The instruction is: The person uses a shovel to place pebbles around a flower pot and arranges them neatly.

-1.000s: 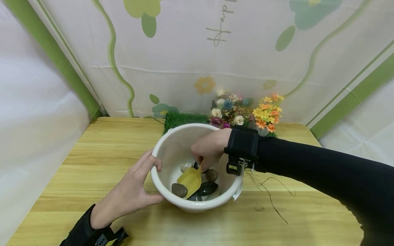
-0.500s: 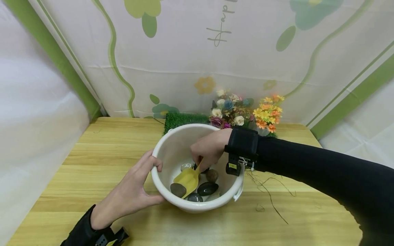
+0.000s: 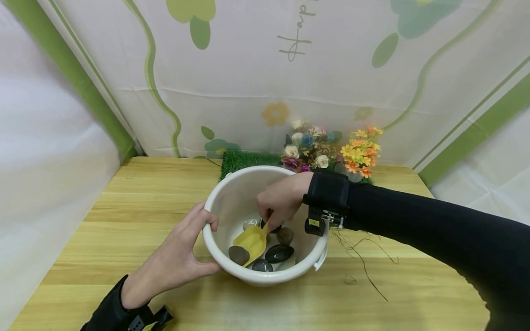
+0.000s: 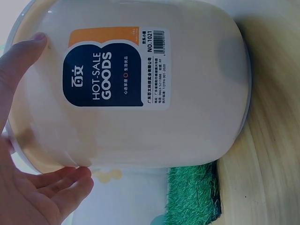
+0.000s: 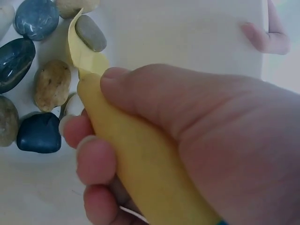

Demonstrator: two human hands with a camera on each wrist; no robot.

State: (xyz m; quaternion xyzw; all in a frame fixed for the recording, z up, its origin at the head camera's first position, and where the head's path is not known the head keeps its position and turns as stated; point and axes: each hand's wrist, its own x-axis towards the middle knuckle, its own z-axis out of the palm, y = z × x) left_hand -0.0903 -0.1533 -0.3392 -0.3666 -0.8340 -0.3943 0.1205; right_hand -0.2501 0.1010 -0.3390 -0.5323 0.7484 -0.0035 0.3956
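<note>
A white bucket (image 3: 265,277) stands on the table with several smooth stones at its bottom. My left hand (image 3: 175,259) grips its left rim, fingers hooked over the edge; the left wrist view shows the label (image 4: 117,68) on its side. Reaching down inside, my right hand (image 3: 282,200) holds the handle of a yellow toy shovel (image 3: 253,241). A grey-brown stone (image 3: 239,255) lies on the shovel's blade in the right wrist view. A black stone (image 3: 279,253) and a brown stone (image 3: 285,236) lie beside it. The right hand hides some stones.
Behind the bucket lies a strip of artificial grass (image 3: 248,159), with a mixed bouquet (image 3: 306,149) and orange-yellow flowers (image 3: 359,154) by it. Thin dry stems (image 3: 364,266) are strewn on the wooden table (image 3: 141,197) to the right. A printed curtain (image 3: 232,69) hangs behind.
The shovel blade has shifted slightly left inside the bucket, nudging under or against the grey-brown stone, which moved a little left too. My left hand has stayed on the rim.
</note>
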